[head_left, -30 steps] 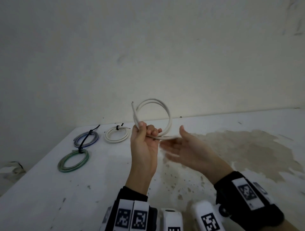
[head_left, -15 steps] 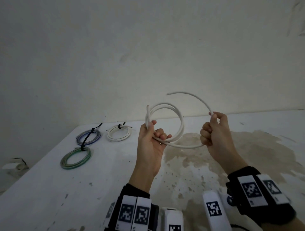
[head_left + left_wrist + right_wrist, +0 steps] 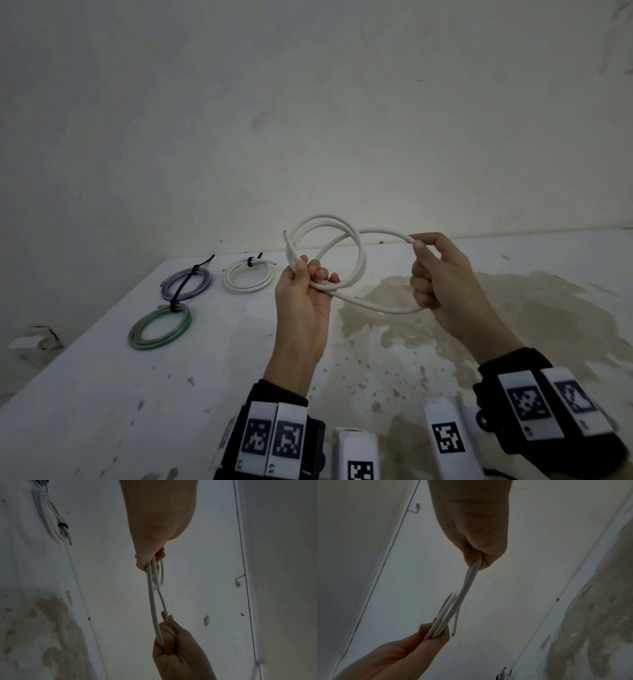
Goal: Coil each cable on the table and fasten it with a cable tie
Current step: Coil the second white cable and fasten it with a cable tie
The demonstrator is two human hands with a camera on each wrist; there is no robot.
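Note:
A white cable (image 3: 360, 261) is held in the air above the table, partly wound into loops. My left hand (image 3: 305, 284) grips the bundled loops at their lower left, with one cut end sticking up beside the thumb. My right hand (image 3: 435, 270) pinches the free tail near its end, drawn out to the right as a wide open bend. In the left wrist view the cable (image 3: 152, 601) runs from the left hand (image 3: 149, 559) down to the right hand (image 3: 169, 635). In the right wrist view the cable (image 3: 467, 585) spans from the right hand (image 3: 479, 558) to the left hand (image 3: 435, 631).
Three coiled and tied cables lie at the table's far left: a blue one (image 3: 186, 283), a green one (image 3: 160, 327) and a white one (image 3: 250, 277). A brown stain (image 3: 479, 308) covers the white table (image 3: 102, 394) under my right hand. A bare wall stands behind.
My right hand took hold of the cable's free tail, drew it out to the right, and has now brought its end down and across the coil. The left hand kept its grip.

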